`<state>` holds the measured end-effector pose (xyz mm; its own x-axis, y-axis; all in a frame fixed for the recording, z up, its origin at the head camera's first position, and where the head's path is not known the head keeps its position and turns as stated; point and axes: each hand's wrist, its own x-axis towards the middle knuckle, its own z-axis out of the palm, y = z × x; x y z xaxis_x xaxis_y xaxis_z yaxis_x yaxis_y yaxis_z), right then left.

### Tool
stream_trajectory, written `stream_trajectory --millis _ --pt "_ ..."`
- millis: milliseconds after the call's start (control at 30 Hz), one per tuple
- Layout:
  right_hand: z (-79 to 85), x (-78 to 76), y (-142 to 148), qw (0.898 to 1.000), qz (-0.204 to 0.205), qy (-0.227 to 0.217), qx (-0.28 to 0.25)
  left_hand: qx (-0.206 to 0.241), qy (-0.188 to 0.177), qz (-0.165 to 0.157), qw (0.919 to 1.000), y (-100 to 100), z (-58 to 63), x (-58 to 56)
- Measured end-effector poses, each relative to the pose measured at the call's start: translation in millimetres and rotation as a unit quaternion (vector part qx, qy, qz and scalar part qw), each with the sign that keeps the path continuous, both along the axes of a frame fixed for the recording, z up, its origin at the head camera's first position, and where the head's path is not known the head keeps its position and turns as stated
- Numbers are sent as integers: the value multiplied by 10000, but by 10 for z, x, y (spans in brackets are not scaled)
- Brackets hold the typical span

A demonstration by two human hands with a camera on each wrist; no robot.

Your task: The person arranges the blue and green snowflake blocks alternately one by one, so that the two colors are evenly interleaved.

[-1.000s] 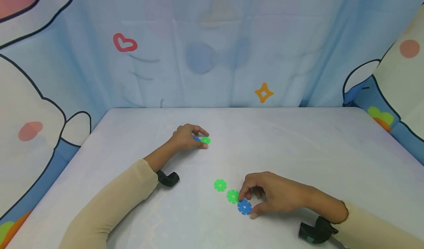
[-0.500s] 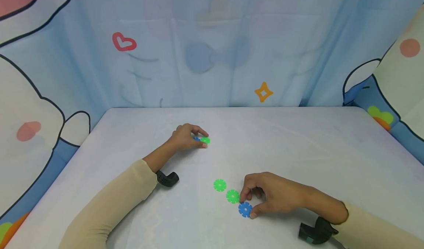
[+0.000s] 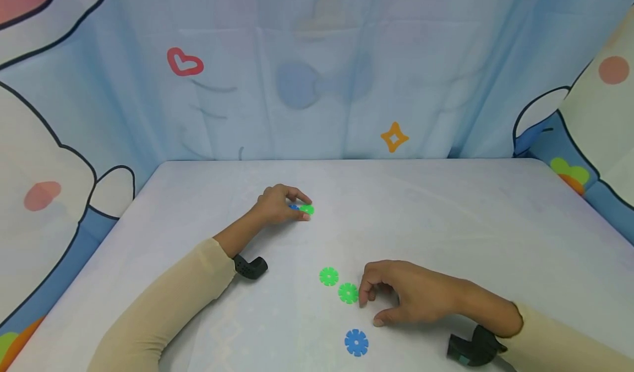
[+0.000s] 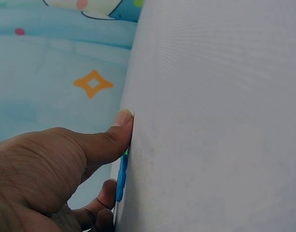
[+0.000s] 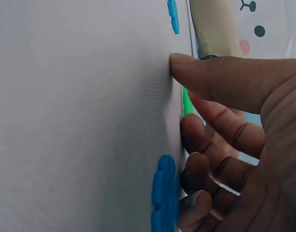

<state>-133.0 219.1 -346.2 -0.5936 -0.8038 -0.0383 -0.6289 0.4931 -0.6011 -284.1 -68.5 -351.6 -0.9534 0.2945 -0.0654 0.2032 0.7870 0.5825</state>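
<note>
On the white table (image 3: 460,212), the left hand (image 3: 275,203) pinches a notched green disc (image 3: 307,209) beside a partly hidden blue disc (image 3: 294,207), while nearer the person lie 2 loose green discs (image 3: 329,277), a loose blue disc (image 3: 356,343) and the right hand (image 3: 418,290), thumb and forefinger moderately apart.
</note>
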Motion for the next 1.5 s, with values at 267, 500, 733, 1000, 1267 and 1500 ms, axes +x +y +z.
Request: stream_trajectory --millis 267,500,733,1000,1267,1500 --pt "51 198 -129 9994 288 -132 -116 -45 -17 10 10000 -1 -1 17" --pt "28 357 -217 9968 366 704 63 -42 6 1 10000 4 1 18" --pt "7 386 -247 9976 148 654 173 53 16 10 10000 -8 -11 23" --pt "-12 403 -246 9962 263 825 27 86 39 41 9999 -8 -9 36" --pt "-22 401 -240 9959 384 824 -40 54 58 33 10000 -13 -22 7" --pt "-16 404 -243 9971 333 677 64 38 76 14 10000 -20 -30 5"
